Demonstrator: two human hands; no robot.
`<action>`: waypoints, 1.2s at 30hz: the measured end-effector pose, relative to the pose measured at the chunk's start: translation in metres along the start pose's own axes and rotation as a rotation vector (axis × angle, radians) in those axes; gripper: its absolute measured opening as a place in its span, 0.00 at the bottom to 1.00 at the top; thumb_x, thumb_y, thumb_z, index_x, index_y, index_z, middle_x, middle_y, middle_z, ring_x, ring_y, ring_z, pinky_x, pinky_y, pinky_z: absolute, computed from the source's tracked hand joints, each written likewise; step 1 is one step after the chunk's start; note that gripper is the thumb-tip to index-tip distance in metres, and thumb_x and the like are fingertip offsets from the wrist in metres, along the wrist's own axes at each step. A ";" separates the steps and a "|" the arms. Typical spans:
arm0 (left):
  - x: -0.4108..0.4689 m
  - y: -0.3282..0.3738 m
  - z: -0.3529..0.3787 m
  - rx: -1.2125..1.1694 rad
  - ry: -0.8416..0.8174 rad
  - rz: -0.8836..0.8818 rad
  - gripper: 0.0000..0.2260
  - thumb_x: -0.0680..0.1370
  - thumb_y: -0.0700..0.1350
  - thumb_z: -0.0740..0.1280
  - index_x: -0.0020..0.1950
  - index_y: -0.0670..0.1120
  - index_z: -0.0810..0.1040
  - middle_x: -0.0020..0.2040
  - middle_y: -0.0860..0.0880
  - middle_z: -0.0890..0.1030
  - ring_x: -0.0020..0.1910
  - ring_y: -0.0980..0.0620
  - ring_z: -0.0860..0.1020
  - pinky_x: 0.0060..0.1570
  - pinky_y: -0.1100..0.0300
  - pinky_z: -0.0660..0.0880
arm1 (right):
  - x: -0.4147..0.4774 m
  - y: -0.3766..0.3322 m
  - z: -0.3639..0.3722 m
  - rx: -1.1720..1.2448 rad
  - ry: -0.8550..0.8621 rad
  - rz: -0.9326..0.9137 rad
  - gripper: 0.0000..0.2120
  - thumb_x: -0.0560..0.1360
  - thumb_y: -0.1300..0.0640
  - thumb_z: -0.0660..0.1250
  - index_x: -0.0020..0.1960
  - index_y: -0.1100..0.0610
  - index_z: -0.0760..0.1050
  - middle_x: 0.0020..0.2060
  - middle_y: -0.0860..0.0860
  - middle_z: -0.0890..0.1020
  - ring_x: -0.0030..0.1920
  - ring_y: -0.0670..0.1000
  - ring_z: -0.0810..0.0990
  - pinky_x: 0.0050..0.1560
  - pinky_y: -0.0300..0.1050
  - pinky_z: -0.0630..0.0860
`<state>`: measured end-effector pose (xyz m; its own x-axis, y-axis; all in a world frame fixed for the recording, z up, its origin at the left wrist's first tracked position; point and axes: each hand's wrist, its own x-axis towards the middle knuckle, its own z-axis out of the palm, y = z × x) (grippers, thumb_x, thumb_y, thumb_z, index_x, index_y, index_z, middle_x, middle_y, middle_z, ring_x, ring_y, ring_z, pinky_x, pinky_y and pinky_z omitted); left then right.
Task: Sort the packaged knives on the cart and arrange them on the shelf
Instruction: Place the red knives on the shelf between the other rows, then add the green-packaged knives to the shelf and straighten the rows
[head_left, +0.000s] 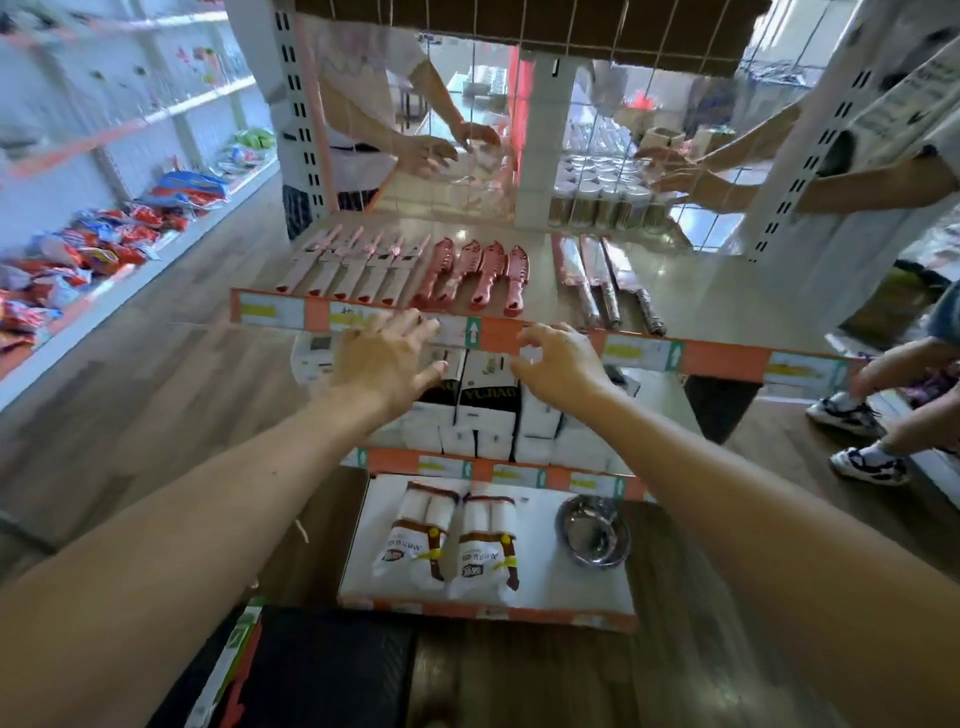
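The top shelf (727, 358) carries three groups of packaged knives. Several pink-handled knives in card sleeves (353, 265) lie in a row on the left. Red knives in sheaths (475, 275) lie beside them in the middle. Long knives in clear wrap (602, 286) lie on the right. My left hand (387, 358) hovers at the shelf's front edge, fingers spread and holding nothing. My right hand (558, 364) is beside it with fingers loosely curled, also holding nothing. The cart is out of view.
Below are white and black boxes (488, 410) on the second shelf, rolled white packs (457, 540) and a steel bowl (592, 530) on the lowest. Other people's hands (431, 150) work behind the shelf; someone's shoes (852, 436) stand at right. Snack bags (104, 244) line the left aisle.
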<state>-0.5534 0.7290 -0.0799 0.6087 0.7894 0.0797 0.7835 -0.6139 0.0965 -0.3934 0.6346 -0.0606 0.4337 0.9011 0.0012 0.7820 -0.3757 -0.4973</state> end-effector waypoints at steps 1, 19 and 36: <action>-0.017 -0.001 0.005 0.004 -0.014 -0.022 0.26 0.79 0.58 0.55 0.76 0.53 0.56 0.77 0.51 0.57 0.75 0.47 0.54 0.72 0.48 0.58 | -0.014 -0.001 0.006 -0.006 -0.039 -0.014 0.20 0.76 0.55 0.63 0.67 0.56 0.71 0.65 0.54 0.71 0.65 0.55 0.70 0.62 0.45 0.68; -0.230 -0.132 0.073 -0.105 -0.054 -0.159 0.27 0.77 0.60 0.55 0.74 0.51 0.62 0.75 0.50 0.64 0.73 0.48 0.65 0.71 0.49 0.63 | -0.141 -0.091 0.170 0.011 -0.327 -0.176 0.19 0.77 0.54 0.63 0.67 0.54 0.69 0.66 0.53 0.71 0.63 0.54 0.72 0.57 0.44 0.69; -0.283 -0.374 0.344 -0.316 -0.360 -0.397 0.24 0.79 0.52 0.60 0.74 0.50 0.62 0.73 0.51 0.67 0.70 0.49 0.65 0.66 0.53 0.66 | -0.122 -0.128 0.540 0.064 -0.590 0.182 0.17 0.77 0.54 0.64 0.64 0.55 0.72 0.60 0.52 0.76 0.58 0.51 0.76 0.58 0.45 0.73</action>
<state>-0.9761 0.7366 -0.4801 0.3260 0.8755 -0.3567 0.9173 -0.2017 0.3432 -0.7877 0.6897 -0.4658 0.2227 0.7982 -0.5597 0.6826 -0.5376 -0.4950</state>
